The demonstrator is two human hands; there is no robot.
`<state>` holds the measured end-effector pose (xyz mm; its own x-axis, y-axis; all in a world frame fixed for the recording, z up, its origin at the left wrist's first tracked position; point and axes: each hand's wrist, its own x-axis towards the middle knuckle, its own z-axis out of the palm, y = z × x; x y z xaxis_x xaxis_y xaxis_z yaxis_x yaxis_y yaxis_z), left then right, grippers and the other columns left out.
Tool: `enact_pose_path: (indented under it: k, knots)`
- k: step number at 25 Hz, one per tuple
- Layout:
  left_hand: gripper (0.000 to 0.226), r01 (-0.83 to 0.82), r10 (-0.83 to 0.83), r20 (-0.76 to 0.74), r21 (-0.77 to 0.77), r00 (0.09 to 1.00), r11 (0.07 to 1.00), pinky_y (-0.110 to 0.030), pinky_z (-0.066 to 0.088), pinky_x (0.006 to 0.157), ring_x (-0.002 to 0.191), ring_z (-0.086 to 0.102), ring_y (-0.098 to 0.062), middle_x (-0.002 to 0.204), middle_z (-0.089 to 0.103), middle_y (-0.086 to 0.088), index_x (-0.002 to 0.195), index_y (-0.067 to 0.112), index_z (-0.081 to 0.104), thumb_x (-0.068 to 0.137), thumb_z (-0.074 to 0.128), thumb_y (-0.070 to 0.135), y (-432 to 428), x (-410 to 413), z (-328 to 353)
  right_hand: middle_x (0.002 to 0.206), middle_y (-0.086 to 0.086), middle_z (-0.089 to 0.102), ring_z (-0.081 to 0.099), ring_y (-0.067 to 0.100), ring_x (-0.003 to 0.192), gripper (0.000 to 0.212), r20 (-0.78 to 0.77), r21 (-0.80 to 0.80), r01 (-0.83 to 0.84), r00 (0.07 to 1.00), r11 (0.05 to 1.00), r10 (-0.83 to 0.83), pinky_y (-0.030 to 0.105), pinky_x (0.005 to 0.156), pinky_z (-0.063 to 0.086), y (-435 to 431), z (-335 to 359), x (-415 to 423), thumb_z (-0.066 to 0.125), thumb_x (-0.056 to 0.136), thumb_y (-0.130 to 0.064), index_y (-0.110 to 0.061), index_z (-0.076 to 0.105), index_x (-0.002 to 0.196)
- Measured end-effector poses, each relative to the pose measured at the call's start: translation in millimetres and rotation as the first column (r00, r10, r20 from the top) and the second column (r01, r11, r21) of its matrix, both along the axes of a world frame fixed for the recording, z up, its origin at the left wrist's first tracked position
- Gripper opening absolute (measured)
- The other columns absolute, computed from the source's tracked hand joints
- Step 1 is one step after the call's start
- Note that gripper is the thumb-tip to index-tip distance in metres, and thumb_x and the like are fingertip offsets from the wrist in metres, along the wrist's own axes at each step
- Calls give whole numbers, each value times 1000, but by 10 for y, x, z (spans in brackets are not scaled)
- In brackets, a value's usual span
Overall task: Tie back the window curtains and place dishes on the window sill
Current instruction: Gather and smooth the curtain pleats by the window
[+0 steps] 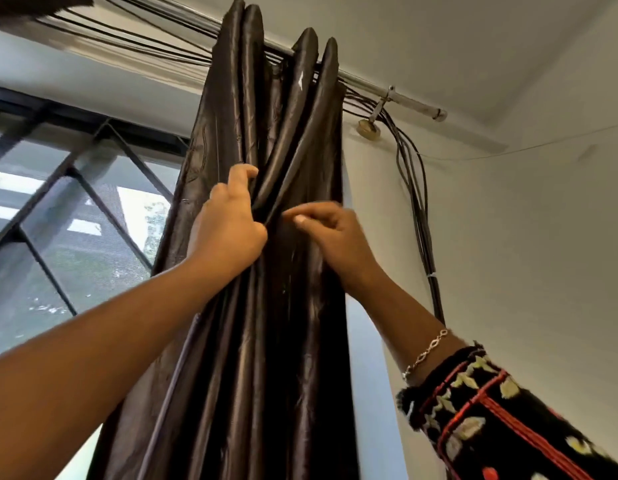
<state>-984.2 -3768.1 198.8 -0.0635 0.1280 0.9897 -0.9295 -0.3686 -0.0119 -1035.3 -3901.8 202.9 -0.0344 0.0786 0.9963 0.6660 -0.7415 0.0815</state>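
Observation:
A dark brown, shiny curtain [252, 341] hangs bunched in folds from a metal rod [404, 100] at the right side of the window. My left hand [228, 226] is raised and grips a fold of the curtain, fingers curled into the pleats. Beside it, my right hand [332, 233] is held up against the curtain with fingers bent; it is blurred, and its fingertips seem to pinch a fold. No dishes or window sill are in view.
The window [58, 220] with a dark diagonal grille fills the left. Black cables [418, 202] run along the rod and drop down the white wall on the right. A brass rod bracket [369, 128] sits on the wall.

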Motion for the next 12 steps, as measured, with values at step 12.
enact_pose_path:
  k: [12]
  knots:
    - [53,-355,353,-52,-29,934,934,-45,39,94,112,42,-35,112,46,-18,132,24,37,82,57,21,-183,146,30,128,20,52,50,28,114,51,-117,418,5,992,909,48,32,94,36,-849,912,214,26,99,-40,-5,40,135]
